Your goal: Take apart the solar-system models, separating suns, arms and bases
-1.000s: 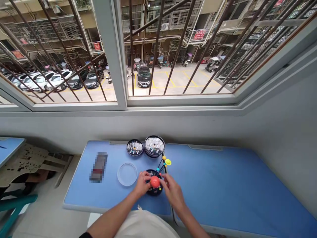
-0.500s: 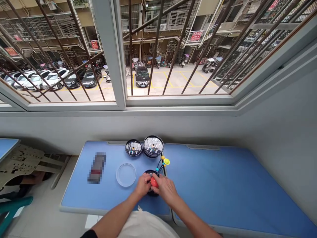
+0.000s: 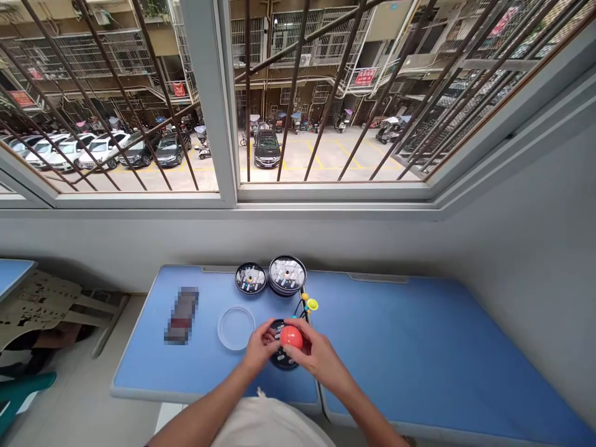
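Now a glossy red ball gripped by curled right fingers, left fingers open just beside

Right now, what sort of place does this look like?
Probably an upper-floor room in a residential block: a barred window overlooks a car park, with caged balconies of flats opposite.

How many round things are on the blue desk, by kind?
Dark round cases, stack counted as one: 3
Clear round lid: 1
Red ball: 1
Total: 5
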A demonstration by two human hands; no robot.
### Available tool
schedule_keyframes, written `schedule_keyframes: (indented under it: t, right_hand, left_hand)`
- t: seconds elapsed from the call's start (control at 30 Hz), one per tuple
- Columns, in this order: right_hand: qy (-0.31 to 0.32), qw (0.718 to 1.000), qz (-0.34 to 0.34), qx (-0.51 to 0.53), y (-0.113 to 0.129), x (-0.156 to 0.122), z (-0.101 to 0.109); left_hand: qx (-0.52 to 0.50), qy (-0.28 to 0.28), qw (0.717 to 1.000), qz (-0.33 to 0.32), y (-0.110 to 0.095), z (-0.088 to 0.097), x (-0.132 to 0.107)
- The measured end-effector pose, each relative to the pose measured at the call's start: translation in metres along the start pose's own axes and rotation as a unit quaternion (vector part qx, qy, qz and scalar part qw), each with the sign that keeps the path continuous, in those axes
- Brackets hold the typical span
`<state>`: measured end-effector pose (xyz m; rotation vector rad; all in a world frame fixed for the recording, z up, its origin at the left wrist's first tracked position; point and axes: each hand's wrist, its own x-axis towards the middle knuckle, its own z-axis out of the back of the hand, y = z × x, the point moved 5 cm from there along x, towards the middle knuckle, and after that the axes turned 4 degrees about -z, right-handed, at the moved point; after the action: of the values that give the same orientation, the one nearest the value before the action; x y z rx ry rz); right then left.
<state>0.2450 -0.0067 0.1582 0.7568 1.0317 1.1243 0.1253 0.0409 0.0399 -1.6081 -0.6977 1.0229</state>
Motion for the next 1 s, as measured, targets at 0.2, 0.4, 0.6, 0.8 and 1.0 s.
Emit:
schedule_keyframes:
  t: [0.2, 0.4, 0.6, 0.8, 1.0]
  right_hand:
    - [0.035, 0.996, -0.025, 0.078, 0.001, -0.023, -0.019]
    - [0.056, 0.998, -0.007, 0.03, 0.008, -0.049, -0.031]
    - [0.051, 0.995, 0.08, -0.038, 0.015, -0.064, -0.038]
    - [0.047, 0.993, 0.097, -0.041, 0.021, -0.067, -0.039]
    - [0.039, 0.989, 0.142, -0.028, 0.017, -0.072, -0.039]
  left_hand:
    - [-0.209, 0.131, 0.962, 0.118, -0.066, -0.005, -0.065]
    - [-0.189, 0.113, 0.966, 0.131, -0.103, -0.007, -0.101]
    - [-0.23, 0.153, 0.951, 0.139, -0.105, -0.008, -0.117]
    - [-0.204, 0.11, 0.964, 0.127, -0.098, -0.002, -0.121]
    - [-0.197, 0.106, 0.969, 0.102, -0.099, -0.003, -0.126]
